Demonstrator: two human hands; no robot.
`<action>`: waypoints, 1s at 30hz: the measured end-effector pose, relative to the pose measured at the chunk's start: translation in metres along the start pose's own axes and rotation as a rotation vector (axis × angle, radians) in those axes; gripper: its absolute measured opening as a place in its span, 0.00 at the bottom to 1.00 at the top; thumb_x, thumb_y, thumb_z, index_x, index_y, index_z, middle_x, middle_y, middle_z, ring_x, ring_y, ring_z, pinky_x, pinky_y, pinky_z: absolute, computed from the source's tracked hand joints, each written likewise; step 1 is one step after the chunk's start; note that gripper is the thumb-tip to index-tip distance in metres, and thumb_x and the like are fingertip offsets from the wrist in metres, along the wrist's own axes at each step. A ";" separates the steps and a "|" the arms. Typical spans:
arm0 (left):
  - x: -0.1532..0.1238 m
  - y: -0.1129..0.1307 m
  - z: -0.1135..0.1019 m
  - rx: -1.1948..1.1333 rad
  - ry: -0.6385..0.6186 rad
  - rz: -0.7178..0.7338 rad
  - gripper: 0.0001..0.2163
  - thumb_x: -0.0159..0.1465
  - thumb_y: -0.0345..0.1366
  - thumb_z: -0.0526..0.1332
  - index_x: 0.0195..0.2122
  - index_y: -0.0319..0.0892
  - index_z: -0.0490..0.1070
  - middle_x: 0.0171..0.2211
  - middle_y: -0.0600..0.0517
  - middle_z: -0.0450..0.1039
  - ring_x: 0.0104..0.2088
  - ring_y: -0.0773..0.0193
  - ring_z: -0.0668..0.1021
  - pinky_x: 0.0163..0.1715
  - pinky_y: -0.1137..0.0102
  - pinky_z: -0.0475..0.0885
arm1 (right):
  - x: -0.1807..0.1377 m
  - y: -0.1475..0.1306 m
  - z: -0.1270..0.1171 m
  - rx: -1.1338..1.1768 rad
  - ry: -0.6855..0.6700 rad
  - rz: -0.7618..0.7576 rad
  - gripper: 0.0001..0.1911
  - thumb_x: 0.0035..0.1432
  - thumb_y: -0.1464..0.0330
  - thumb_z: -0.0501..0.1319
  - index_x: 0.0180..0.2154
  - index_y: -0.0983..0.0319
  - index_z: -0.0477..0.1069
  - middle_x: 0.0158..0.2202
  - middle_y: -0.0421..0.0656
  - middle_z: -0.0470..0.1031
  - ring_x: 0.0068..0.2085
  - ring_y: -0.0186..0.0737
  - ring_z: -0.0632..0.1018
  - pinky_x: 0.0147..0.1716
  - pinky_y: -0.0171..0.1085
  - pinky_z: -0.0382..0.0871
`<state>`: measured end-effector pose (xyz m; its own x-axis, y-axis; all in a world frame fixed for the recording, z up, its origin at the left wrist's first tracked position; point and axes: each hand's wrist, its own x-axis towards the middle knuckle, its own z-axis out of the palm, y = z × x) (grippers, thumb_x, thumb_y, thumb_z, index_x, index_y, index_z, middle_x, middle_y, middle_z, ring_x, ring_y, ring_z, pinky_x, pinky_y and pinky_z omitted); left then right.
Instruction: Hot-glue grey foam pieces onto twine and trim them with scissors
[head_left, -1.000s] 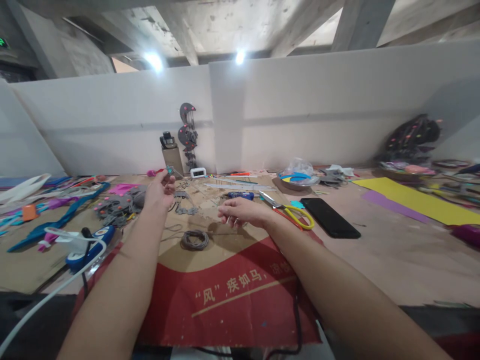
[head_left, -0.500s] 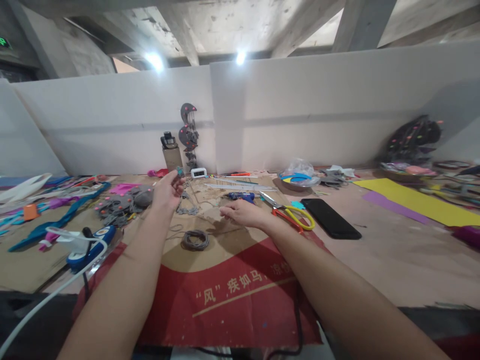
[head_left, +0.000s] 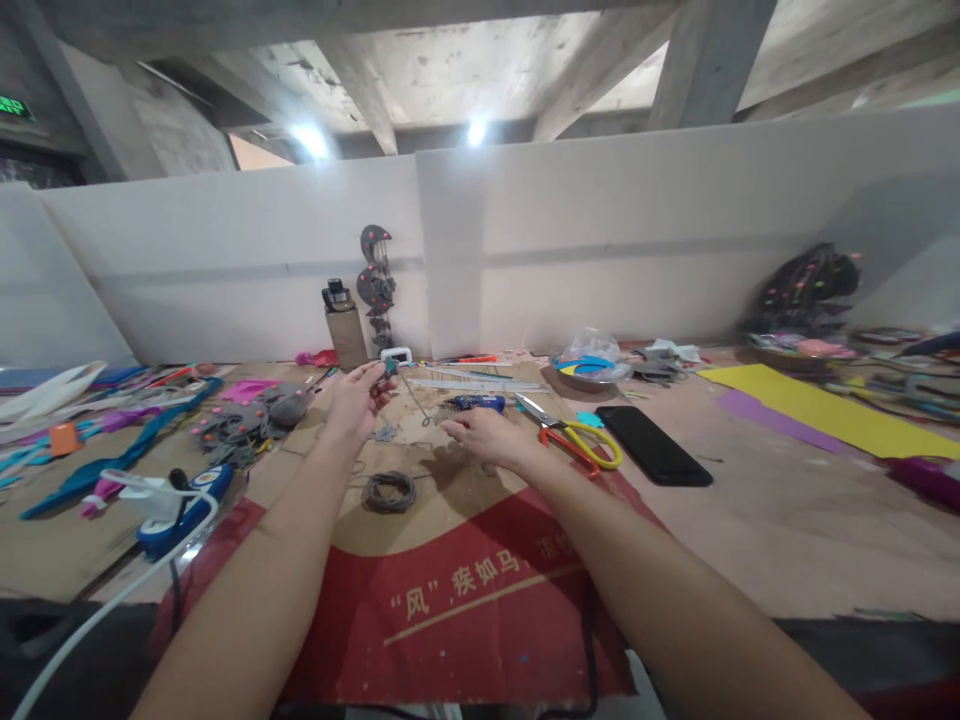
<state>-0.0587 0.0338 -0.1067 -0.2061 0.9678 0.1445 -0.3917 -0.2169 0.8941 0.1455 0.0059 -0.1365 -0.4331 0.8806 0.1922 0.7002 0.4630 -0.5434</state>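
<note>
My left hand point(head_left: 361, 400) is closed in a pinch around a small teal and dark piece point(head_left: 390, 369), too small to name. From it a thin grey cord point(head_left: 414, 397) slants down to a small curl just left of my right fingertips. My right hand point(head_left: 484, 436) hovers over the cardboard with its fingers pressed together; what they hold, if anything, is hidden. Right behind that hand lies a blue tool point(head_left: 481, 403). A coil of grey cord point(head_left: 389, 492) rests on the cardboard between my forearms. Small grey cut pieces point(head_left: 385, 433) lie near my left hand.
Scissors point(head_left: 574, 432) and a black phone point(head_left: 654, 445) lie to the right. A blue power strip point(head_left: 184, 510) with a white cable is at left, near grey pieces with pink dots point(head_left: 251, 415). A bottle point(head_left: 346, 330) stands against the white partition point(head_left: 540, 240).
My left hand has come lower and to the right, closer to my right hand, bringing the small teal piece and its cord. The right hand has barely moved. The view has tilted slightly up.
</note>
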 end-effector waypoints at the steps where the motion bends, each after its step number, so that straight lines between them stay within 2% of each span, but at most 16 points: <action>1: 0.000 0.000 0.000 -0.003 -0.003 -0.001 0.08 0.50 0.30 0.66 0.30 0.38 0.70 0.19 0.56 0.70 0.20 0.72 0.75 0.15 0.82 0.64 | 0.000 0.000 0.001 -0.014 -0.006 0.001 0.20 0.61 0.60 0.49 0.26 0.63 0.73 0.25 0.45 0.74 0.26 0.37 0.70 0.27 0.34 0.56; 3: 0.000 -0.001 -0.001 -0.009 -0.007 0.000 0.08 0.50 0.30 0.66 0.30 0.37 0.70 0.20 0.55 0.70 0.20 0.72 0.75 0.15 0.82 0.64 | 0.001 0.001 0.002 -0.062 0.014 0.023 0.21 0.61 0.60 0.49 0.28 0.63 0.74 0.28 0.48 0.75 0.29 0.39 0.72 0.30 0.35 0.58; 8: 0.003 -0.003 -0.005 -0.011 0.019 0.003 0.08 0.50 0.30 0.66 0.32 0.38 0.70 0.21 0.55 0.71 0.21 0.72 0.76 0.15 0.81 0.64 | 0.004 0.004 0.005 -0.207 0.208 0.161 0.19 0.59 0.58 0.53 0.39 0.65 0.73 0.42 0.54 0.74 0.45 0.45 0.72 0.43 0.37 0.60; 10: 0.004 -0.004 -0.007 -0.011 0.032 -0.002 0.09 0.50 0.31 0.66 0.32 0.38 0.70 0.21 0.55 0.71 0.21 0.71 0.76 0.15 0.81 0.64 | 0.004 0.005 0.006 -0.196 0.216 0.160 0.18 0.58 0.59 0.53 0.41 0.65 0.73 0.44 0.54 0.73 0.46 0.45 0.72 0.43 0.37 0.61; 15: 0.007 -0.002 -0.014 -0.041 0.060 0.030 0.08 0.50 0.30 0.66 0.32 0.37 0.70 0.23 0.54 0.72 0.22 0.71 0.76 0.15 0.81 0.65 | -0.001 -0.002 0.012 0.010 0.005 0.097 0.14 0.58 0.63 0.53 0.36 0.64 0.74 0.35 0.48 0.77 0.35 0.39 0.75 0.33 0.33 0.63; 20: 0.015 0.005 -0.026 -0.078 0.188 0.025 0.04 0.54 0.28 0.63 0.31 0.37 0.70 0.21 0.54 0.71 0.20 0.72 0.75 0.13 0.82 0.65 | -0.005 -0.022 0.011 0.108 -0.068 0.044 0.12 0.57 0.64 0.54 0.36 0.63 0.73 0.31 0.44 0.76 0.31 0.35 0.74 0.28 0.31 0.61; 24: 0.025 0.008 -0.037 -0.129 0.258 0.026 0.03 0.54 0.27 0.62 0.29 0.37 0.68 0.21 0.54 0.71 0.20 0.72 0.75 0.14 0.82 0.64 | -0.016 -0.042 -0.007 0.092 -0.148 -0.076 0.11 0.57 0.67 0.54 0.34 0.63 0.74 0.28 0.41 0.75 0.28 0.33 0.72 0.26 0.30 0.59; 27: 0.031 0.009 -0.042 -0.166 0.296 0.020 0.03 0.54 0.26 0.61 0.28 0.38 0.68 0.20 0.55 0.71 0.20 0.71 0.75 0.13 0.82 0.63 | -0.039 -0.054 -0.024 0.061 -0.391 -0.234 0.12 0.57 0.65 0.55 0.38 0.60 0.75 0.29 0.40 0.75 0.28 0.32 0.71 0.25 0.30 0.58; 30: 0.034 0.010 -0.044 -0.192 0.323 0.001 0.02 0.55 0.25 0.60 0.27 0.37 0.68 0.19 0.54 0.70 0.19 0.72 0.74 0.13 0.83 0.62 | -0.066 -0.058 -0.040 0.009 -0.530 -0.340 0.14 0.56 0.61 0.57 0.41 0.59 0.74 0.34 0.42 0.76 0.32 0.34 0.72 0.27 0.30 0.59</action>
<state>-0.1094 0.0586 -0.1114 -0.4667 0.8841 -0.0230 -0.5463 -0.2677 0.7937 0.1562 -0.0750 -0.0855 -0.8547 0.5138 -0.0747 0.4704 0.7054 -0.5302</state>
